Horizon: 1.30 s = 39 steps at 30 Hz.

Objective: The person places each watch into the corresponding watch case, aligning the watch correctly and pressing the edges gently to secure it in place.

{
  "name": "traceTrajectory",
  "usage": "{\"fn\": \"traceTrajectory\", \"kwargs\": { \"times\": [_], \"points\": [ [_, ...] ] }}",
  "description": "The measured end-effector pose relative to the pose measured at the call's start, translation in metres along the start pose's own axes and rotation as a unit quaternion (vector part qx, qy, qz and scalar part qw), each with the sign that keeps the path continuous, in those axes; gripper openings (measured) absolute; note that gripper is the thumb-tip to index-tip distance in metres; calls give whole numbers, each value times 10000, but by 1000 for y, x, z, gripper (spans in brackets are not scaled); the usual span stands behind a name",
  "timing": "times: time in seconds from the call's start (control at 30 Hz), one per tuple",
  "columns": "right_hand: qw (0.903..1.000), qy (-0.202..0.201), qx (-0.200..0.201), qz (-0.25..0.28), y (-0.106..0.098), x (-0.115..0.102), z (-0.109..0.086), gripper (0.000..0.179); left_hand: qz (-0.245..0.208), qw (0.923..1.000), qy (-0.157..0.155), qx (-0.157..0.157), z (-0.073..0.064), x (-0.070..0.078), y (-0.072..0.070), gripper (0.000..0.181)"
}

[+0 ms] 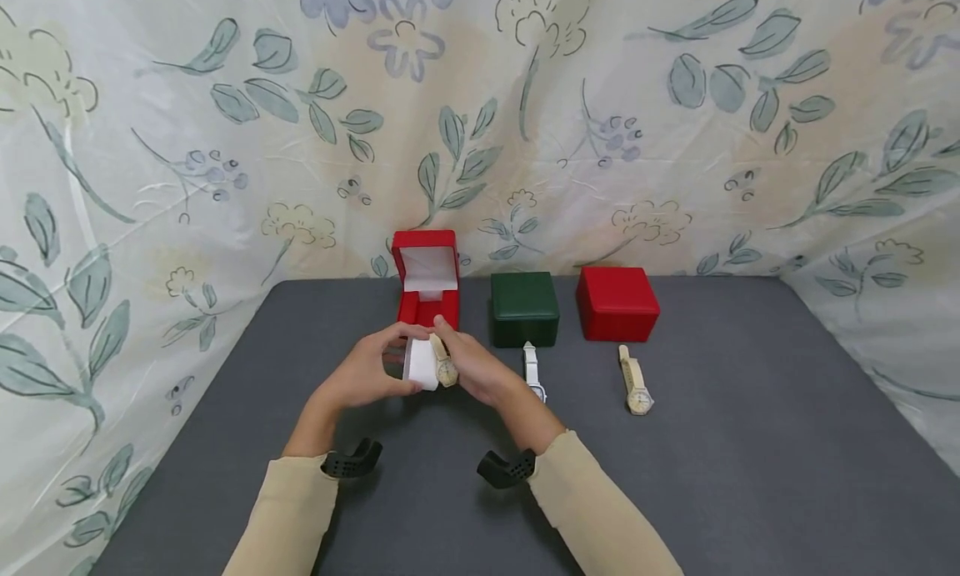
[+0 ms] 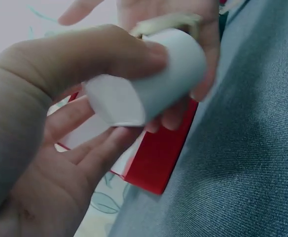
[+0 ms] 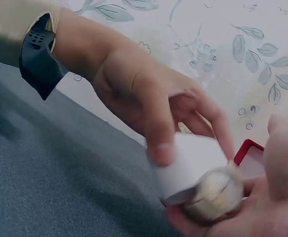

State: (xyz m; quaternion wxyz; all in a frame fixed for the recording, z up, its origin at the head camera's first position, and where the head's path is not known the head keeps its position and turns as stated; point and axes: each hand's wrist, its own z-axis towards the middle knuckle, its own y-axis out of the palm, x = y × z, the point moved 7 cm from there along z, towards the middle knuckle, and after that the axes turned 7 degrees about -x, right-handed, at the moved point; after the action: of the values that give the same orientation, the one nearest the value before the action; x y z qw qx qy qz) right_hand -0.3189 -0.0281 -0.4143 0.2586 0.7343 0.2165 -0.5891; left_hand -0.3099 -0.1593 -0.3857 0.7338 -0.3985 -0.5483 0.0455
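Over the dark table, my left hand point(image 1: 365, 366) holds a white watch cushion point(image 1: 421, 364), its thumb pressed along one side and its fingers on the other. A gold-toned wristwatch point(image 1: 445, 368) lies against the cushion's right end, dial facing outward. My right hand point(image 1: 480, 372) holds this watch, fingers under it and thumb raised, as the right wrist view shows beside the blurred dial point(image 3: 218, 195). In the left wrist view, the pale strap point(image 2: 168, 23) shows behind the cushion point(image 2: 176, 64). An open red watch box point(image 1: 426, 241) with white lid lining stands just behind both hands.
A closed green box point(image 1: 524, 309) and a closed red box point(image 1: 618, 303) stand right of the open one. Before them lie a white-strapped watch point(image 1: 531, 366), partly hidden by the right forearm, and another gold-toned watch point(image 1: 636, 384). A floral cloth point(image 1: 480, 101) hangs behind the table.
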Motion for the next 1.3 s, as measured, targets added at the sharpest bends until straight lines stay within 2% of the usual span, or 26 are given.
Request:
{"fn": "traceTrajectory", "kwargs": {
  "times": [0.1, 0.23, 0.47, 0.8, 0.93, 1.07, 1.17, 1.23, 1.3],
  "points": [
    [9998, -119, 66, 164, -3, -1, 0, 60, -414, 9987, -63, 277, -2, -5, -6, 65],
    [9990, -366, 207, 179, -8, -4, 0, 60, -925, 9931, -148, 702, -4, -12, -16, 65],
    [9927, -897, 598, -540, -11, -11, -1, 42, -1585, 9763, -288, 1442, -9, -17, -28, 62],
    [9819, -1392, 726, -1063, -10, -13, -2, 26, -1599, 9613, -739, 2119, -11, -16, -32, 59],
    [9673, -1595, 922, -1741, -8, -18, -6, 28, -1377, 9601, -867, 2274, -13, -14, -33, 61],
    [9417, -1827, 1155, -2578, -3, -24, -12, 39, -1115, 9604, -725, 2448, -14, -9, -35, 62],
    [9243, -2056, 1324, -2932, -1, -28, -15, 42, -977, 9588, -589, 2601, -14, -5, -36, 60],
    [9181, -2139, 1422, -3020, -2, -29, -16, 41, -869, 9574, -560, 2696, -14, -3, -36, 58],
    [9169, -2140, 1534, -3001, -3, -29, -17, 39, -688, 9569, -569, 2762, -15, -1, -36, 58]
  ]
}}
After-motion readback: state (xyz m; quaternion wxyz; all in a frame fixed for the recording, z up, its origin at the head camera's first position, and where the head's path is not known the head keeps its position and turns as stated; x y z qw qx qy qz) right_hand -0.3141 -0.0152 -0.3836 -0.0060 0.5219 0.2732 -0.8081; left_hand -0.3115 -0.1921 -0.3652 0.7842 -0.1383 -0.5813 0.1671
